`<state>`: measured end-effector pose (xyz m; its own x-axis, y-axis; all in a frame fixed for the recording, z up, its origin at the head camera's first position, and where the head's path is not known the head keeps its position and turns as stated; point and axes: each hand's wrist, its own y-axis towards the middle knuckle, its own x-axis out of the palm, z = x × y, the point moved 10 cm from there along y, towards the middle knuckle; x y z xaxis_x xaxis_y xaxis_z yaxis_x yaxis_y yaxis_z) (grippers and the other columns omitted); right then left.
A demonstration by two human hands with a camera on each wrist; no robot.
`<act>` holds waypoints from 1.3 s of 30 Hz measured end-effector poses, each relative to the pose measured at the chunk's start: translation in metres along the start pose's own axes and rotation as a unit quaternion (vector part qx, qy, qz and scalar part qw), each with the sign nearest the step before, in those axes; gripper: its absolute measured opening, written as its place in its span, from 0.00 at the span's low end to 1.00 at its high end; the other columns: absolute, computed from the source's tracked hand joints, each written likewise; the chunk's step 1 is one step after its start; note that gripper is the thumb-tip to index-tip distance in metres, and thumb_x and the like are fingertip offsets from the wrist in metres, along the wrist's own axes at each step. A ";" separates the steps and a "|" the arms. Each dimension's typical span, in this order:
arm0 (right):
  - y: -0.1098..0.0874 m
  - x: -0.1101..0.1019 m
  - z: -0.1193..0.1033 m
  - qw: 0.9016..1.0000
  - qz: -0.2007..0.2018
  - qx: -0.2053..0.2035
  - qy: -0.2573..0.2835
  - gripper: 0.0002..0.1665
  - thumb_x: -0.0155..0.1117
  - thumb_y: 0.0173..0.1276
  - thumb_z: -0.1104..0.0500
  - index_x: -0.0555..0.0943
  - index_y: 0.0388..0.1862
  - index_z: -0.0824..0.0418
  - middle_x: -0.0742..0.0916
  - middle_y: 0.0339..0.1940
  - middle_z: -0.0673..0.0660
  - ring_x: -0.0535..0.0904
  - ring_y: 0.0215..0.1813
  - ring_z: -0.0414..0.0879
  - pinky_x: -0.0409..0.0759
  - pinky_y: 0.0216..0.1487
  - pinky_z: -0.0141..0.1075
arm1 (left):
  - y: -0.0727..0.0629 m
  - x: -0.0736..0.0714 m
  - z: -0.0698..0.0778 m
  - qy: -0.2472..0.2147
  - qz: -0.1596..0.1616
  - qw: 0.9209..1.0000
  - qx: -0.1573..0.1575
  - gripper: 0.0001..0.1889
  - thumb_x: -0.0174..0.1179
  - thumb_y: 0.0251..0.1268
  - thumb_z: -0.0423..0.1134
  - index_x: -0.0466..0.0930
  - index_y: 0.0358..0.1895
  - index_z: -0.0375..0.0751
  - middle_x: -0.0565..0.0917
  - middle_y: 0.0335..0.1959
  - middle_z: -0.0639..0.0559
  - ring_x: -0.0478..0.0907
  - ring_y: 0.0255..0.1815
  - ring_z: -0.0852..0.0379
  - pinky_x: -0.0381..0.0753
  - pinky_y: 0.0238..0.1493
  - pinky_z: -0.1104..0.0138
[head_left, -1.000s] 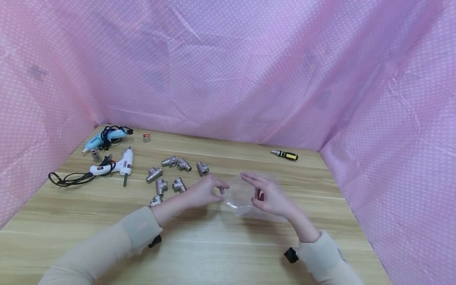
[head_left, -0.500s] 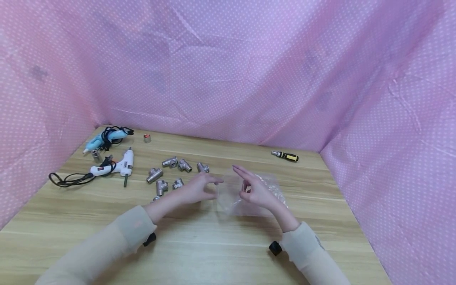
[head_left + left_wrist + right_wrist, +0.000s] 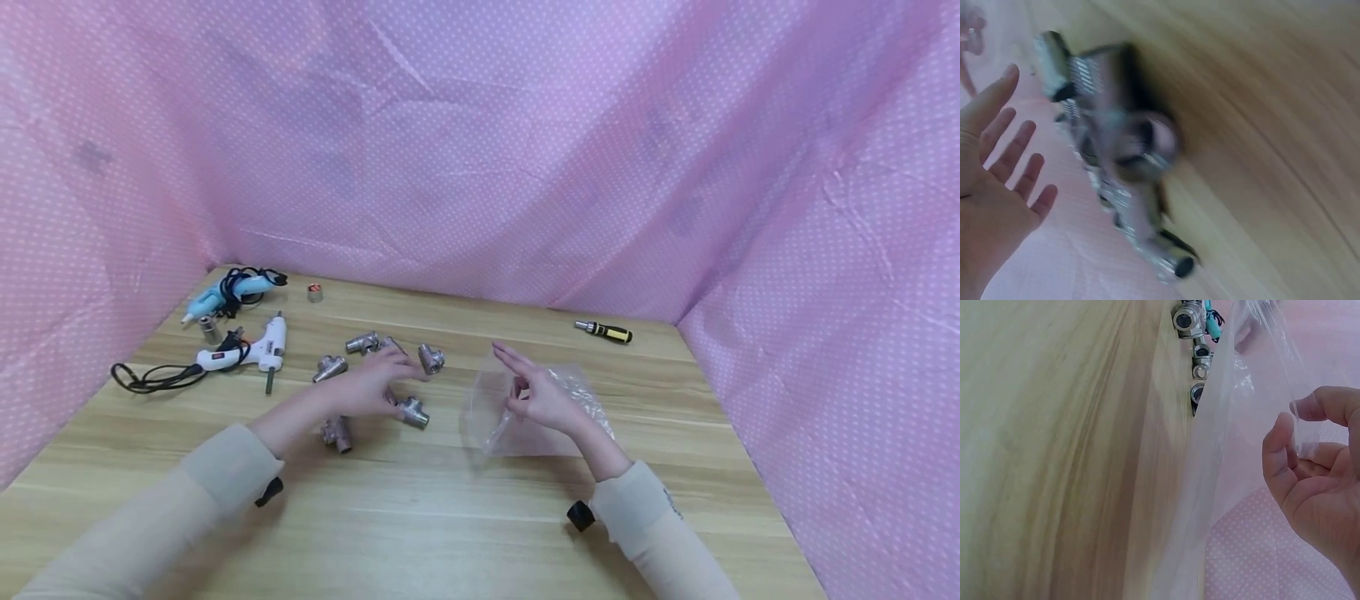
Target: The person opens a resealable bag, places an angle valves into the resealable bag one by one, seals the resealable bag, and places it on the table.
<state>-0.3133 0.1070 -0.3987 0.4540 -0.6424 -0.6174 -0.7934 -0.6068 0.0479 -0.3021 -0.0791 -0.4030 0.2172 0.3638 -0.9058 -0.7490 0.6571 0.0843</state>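
My left hand point(image 3: 371, 385) hovers over a group of metal tee fittings, its fingers spread and loosely bent around nothing. One tee fitting point(image 3: 414, 412) shows just by the fingertips; another tee fitting point(image 3: 431, 358) lies beyond them. The left wrist view shows the palm point(image 3: 991, 231) beside a blurred row of fittings point(image 3: 1141, 156). With curled fingers my right hand point(image 3: 546, 398) pinches the edge of a clear plastic bag point(image 3: 536, 440). In the right wrist view the bag point(image 3: 1200, 487) hangs as a thin sheet from the fingers.
A white glue gun point(image 3: 264, 346) with a black cord and a blue glue gun point(image 3: 217, 302) lie at the left. A small metal ring-like piece point(image 3: 315, 292) stands at the back. A yellow-and-black screwdriver point(image 3: 606, 332) lies back right. Pink dotted cloth point(image 3: 480, 167) encloses the table.
My left hand has moved away from the bag, leftward to the metal fittings. The right hand shifted slightly left and keeps its grip on the bag, which now lies more spread out.
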 end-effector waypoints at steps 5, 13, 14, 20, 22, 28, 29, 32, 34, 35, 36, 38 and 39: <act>0.000 0.000 0.003 1.000 -0.005 -0.002 -0.005 0.51 0.59 0.55 0.72 0.53 0.76 0.50 0.56 0.77 0.48 0.77 0.29 0.44 0.82 0.24 0.36 | -0.002 0.011 -0.010 0.027 -0.017 0.999 0.023 0.34 0.75 0.39 0.44 0.77 0.56 0.44 0.76 0.59 0.44 0.65 0.62 0.42 0.57 0.64 0.38; 0.000 0.002 -0.002 1.000 -0.014 -0.023 0.003 0.50 0.57 0.53 0.74 0.53 0.75 0.56 0.55 0.77 0.52 0.76 0.28 0.43 0.81 0.23 0.36 | 0.003 0.025 -0.016 0.036 -0.020 0.998 0.041 0.21 0.73 0.41 0.42 0.82 0.44 0.47 0.82 0.46 0.55 0.70 0.55 0.50 0.64 0.61 0.47; 0.001 0.002 -0.002 1.000 -0.012 -0.024 0.004 0.50 0.57 0.53 0.74 0.53 0.75 0.57 0.55 0.77 0.52 0.76 0.28 0.43 0.81 0.23 0.35 | 0.004 0.024 -0.016 0.041 -0.016 0.998 0.044 0.20 0.73 0.40 0.41 0.82 0.42 0.47 0.83 0.44 0.56 0.70 0.53 0.51 0.65 0.59 0.48; -0.001 -0.001 -0.006 1.000 -0.007 -0.015 -0.002 0.50 0.57 0.54 0.77 0.53 0.75 0.60 0.55 0.77 0.57 0.75 0.29 0.46 0.79 0.23 0.31 | 0.007 0.022 -0.012 0.053 -0.009 0.997 0.050 0.19 0.72 0.39 0.42 0.83 0.40 0.47 0.83 0.40 0.58 0.72 0.50 0.53 0.65 0.57 0.50; -0.004 -0.003 -0.014 1.000 -0.010 -0.012 0.005 0.49 0.56 0.54 0.78 0.52 0.75 0.63 0.55 0.77 0.60 0.75 0.29 0.48 0.80 0.24 0.31 | 0.008 0.021 -0.011 0.047 -0.007 0.998 0.047 0.18 0.72 0.40 0.43 0.83 0.40 0.47 0.83 0.39 0.59 0.72 0.48 0.54 0.65 0.55 0.51; -0.009 -0.006 -0.037 1.000 -0.020 -0.006 0.016 0.47 0.55 0.55 0.77 0.52 0.74 0.66 0.55 0.76 0.65 0.75 0.30 0.47 0.81 0.26 0.35 | 0.008 0.009 -0.013 -0.008 0.018 1.000 0.022 0.18 0.70 0.47 0.40 0.82 0.44 0.45 0.81 0.36 0.62 0.73 0.36 0.63 0.74 0.42 0.65; -0.009 -0.006 -0.038 1.000 -0.019 -0.005 0.015 0.47 0.55 0.56 0.77 0.52 0.74 0.66 0.55 0.76 0.65 0.74 0.30 0.47 0.81 0.26 0.34 | 0.008 0.007 -0.014 -0.024 0.021 0.999 0.015 0.18 0.69 0.48 0.40 0.81 0.46 0.45 0.81 0.37 0.61 0.73 0.35 0.64 0.76 0.41 0.67; -0.010 -0.007 -0.039 1.000 -0.020 0.000 0.016 0.47 0.56 0.56 0.76 0.51 0.74 0.66 0.54 0.76 0.65 0.75 0.31 0.46 0.82 0.28 0.36 | 0.007 -0.001 -0.012 -0.063 0.033 0.997 -0.005 0.21 0.68 0.51 0.38 0.79 0.50 0.41 0.80 0.41 0.58 0.75 0.37 0.62 0.81 0.40 0.67; -0.010 -0.007 -0.038 1.000 -0.023 0.005 0.021 0.47 0.56 0.57 0.76 0.50 0.75 0.64 0.53 0.76 0.63 0.76 0.32 0.47 0.83 0.30 0.39 | 0.007 -0.007 -0.009 -0.083 0.047 0.995 -0.013 0.20 0.69 0.51 0.38 0.79 0.50 0.40 0.80 0.41 0.56 0.76 0.39 0.60 0.82 0.42 0.64; -0.010 -0.008 -0.038 0.999 -0.024 0.007 0.023 0.48 0.56 0.57 0.76 0.50 0.75 0.64 0.53 0.77 0.63 0.76 0.32 0.48 0.84 0.31 0.41 | 0.007 -0.010 -0.007 -0.089 0.056 0.994 -0.015 0.20 0.69 0.51 0.37 0.79 0.49 0.40 0.80 0.40 0.56 0.76 0.40 0.59 0.82 0.44 0.62; -0.010 -0.008 -0.037 0.999 -0.025 0.010 0.023 0.48 0.56 0.57 0.76 0.50 0.75 0.63 0.53 0.77 0.62 0.77 0.33 0.48 0.84 0.32 0.42 | 0.006 -0.013 -0.005 -0.092 0.066 0.993 -0.016 0.19 0.69 0.51 0.38 0.80 0.48 0.40 0.80 0.39 0.57 0.76 0.40 0.59 0.82 0.44 0.61; -0.008 -0.009 -0.032 0.999 -0.023 0.012 0.025 0.49 0.56 0.57 0.76 0.50 0.76 0.60 0.53 0.77 0.60 0.77 0.34 0.48 0.84 0.33 0.41 | 0.006 -0.017 -0.003 -0.102 0.084 0.991 -0.023 0.18 0.70 0.50 0.39 0.80 0.47 0.43 0.81 0.37 0.58 0.77 0.40 0.59 0.81 0.45 0.59; -0.007 -0.009 -0.026 0.999 -0.021 0.012 0.024 0.49 0.57 0.57 0.75 0.50 0.76 0.58 0.53 0.77 0.58 0.78 0.34 0.48 0.84 0.33 0.40 | 0.006 -0.020 -0.001 -0.107 0.093 0.990 -0.025 0.18 0.71 0.50 0.39 0.80 0.46 0.43 0.81 0.37 0.59 0.77 0.40 0.59 0.81 0.46 0.58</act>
<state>-0.3011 0.1045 -0.3729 0.5064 -0.6387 -0.5794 -0.7820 -0.6232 0.0035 -0.3114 -0.0828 -0.3852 0.1963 0.6103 -0.7675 -0.8179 0.5337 0.2152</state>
